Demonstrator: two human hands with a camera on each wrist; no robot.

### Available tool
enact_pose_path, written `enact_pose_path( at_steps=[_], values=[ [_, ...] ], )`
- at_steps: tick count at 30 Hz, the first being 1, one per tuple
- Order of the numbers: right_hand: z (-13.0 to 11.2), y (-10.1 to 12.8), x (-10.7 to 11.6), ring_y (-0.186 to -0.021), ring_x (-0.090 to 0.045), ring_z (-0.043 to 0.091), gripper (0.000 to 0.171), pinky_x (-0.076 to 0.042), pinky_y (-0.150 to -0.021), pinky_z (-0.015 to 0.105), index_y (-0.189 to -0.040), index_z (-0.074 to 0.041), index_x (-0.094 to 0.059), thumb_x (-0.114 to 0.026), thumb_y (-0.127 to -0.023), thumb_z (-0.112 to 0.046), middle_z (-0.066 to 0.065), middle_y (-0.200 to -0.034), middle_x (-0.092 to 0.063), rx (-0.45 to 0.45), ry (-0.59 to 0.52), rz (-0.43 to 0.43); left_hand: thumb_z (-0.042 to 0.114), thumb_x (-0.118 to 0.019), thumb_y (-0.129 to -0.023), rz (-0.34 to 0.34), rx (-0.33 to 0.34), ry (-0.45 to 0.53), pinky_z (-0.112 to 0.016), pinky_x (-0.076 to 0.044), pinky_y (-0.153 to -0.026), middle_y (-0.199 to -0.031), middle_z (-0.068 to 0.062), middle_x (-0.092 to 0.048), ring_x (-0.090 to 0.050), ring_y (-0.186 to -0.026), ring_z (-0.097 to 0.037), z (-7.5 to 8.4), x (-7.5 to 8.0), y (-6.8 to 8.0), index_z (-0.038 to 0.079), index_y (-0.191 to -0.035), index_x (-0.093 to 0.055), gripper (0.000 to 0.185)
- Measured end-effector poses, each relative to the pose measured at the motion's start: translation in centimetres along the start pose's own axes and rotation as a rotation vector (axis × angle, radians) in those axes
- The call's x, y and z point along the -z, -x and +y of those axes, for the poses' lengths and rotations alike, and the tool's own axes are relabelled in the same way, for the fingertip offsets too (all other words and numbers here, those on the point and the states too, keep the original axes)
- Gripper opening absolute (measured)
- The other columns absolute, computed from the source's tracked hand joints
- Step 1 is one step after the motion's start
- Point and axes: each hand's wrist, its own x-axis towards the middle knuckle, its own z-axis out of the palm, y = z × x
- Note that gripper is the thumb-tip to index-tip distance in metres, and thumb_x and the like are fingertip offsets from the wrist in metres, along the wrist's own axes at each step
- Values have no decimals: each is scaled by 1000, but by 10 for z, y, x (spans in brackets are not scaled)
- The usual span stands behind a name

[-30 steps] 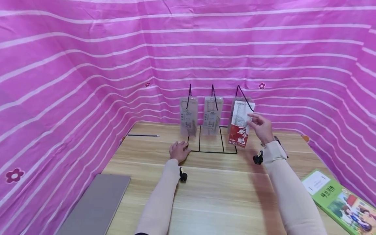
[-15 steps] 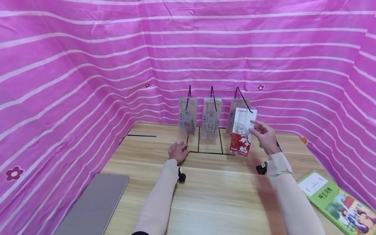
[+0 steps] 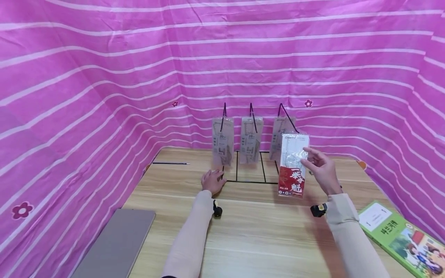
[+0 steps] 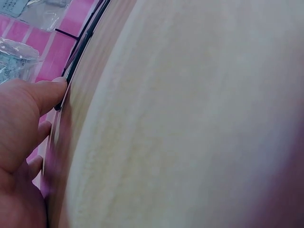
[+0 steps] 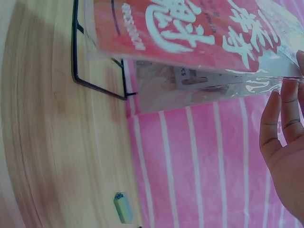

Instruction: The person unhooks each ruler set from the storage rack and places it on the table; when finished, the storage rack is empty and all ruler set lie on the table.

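Above the wooden table [image 3: 264,231], right hand [image 3: 323,172] pinches the red-and-white ruler packet [image 3: 293,166] by its upper edge, fingertips only, held in the air just in front of the black wire rack [image 3: 251,170]. Left hand [image 3: 213,180] lies flat, fingers relaxed, pressing the rack's base rail. Three clear packets [image 3: 251,139] hang on the hooks. Risk, as I judge it: the slick plastic slips from that light pinch, or the packet swings into the hanging ones and knocks them off. Green book [image 3: 399,235] at right edge, grey board [image 3: 116,243] at left.
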Motion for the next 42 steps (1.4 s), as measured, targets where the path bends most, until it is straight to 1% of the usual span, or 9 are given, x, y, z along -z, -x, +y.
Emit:
enact_pose_path(
  at_steps=[7,12,15,19,22,25,32,38,42],
  values=[
    [-12,14,6,-79,-59,4,46,-53,-67,13,-136,-1,-60,-72,-91,0,-4,-91,-62,27,-32,8,28,-63,-98,1,10,-5,-63,-11,-120,-150,-17,-51,-30,-146,-47,-2,-1,-2,10,-136,-63,42],
    [-19,24,9,-80,-56,5,46,-52,-70,11,-135,0,-60,-72,-90,1,-4,-91,-59,6,-65,21,27,-62,-98,-19,11,18,-63,-9,-120,-152,-18,-49,-27,-147,-47,-3,-2,-3,9,-137,-62,43],
    [-23,29,11,-82,-57,5,48,-52,-75,11,-136,-2,-60,-73,-90,1,-5,-91,-61,-50,-103,30,29,-62,-97,-9,-7,39,-64,-10,-120,-151,-18,-49,-28,-146,-48,-6,-2,-4,9,-136,-63,43],
    [-27,35,13,-87,-60,3,48,-53,-82,11,-136,-7,-61,-74,-90,-2,-6,-94,-64,-156,-168,6,36,-60,-97,24,-40,30,-63,-11,-120,-149,-17,-52,-32,-144,-49,-12,-4,-5,13,-135,-65,44],
    [-27,41,17,-88,-61,3,46,-53,-83,13,-135,-9,-62,-73,-91,-3,-7,-94,-64,-221,-200,-30,34,-60,-98,23,-39,21,-64,-11,-120,-150,-17,-51,-31,-144,-49,-12,-4,-6,13,-136,-64,44],
    [-25,48,23,-87,-62,3,45,-55,-81,15,-134,-10,-62,-72,-92,-4,-8,-92,-65,-275,-204,-67,28,-61,-97,-3,-16,21,-64,-10,-120,-151,-20,-49,-28,-146,-49,-8,-3,-5,9,-137,-62,44],
    [-3,66,36,-88,-64,4,44,-56,-81,20,-137,-13,-61,-70,-94,-9,-9,-95,-65,-459,-104,-182,28,-61,-98,-21,6,-23,-64,-11,-120,-152,-17,-49,-29,-146,-48,-3,0,1,10,-138,-61,44],
    [18,71,36,-87,-66,5,52,-57,-78,25,-143,3,-49,-66,-96,-9,-10,-99,-68,-610,8,-267,27,-62,-98,-12,3,11,-63,-9,-121,-152,-17,-49,-28,-146,-47,0,3,0,9,-138,-62,43],
    [26,74,35,-81,-61,7,60,-54,-71,26,-145,7,-44,-69,-94,-12,-8,-95,-67,-678,113,-281,28,-62,-99,-19,14,5,-62,-8,-121,-153,-17,-48,-28,-147,-46,0,0,-2,10,-138,-61,44]
  ],
)
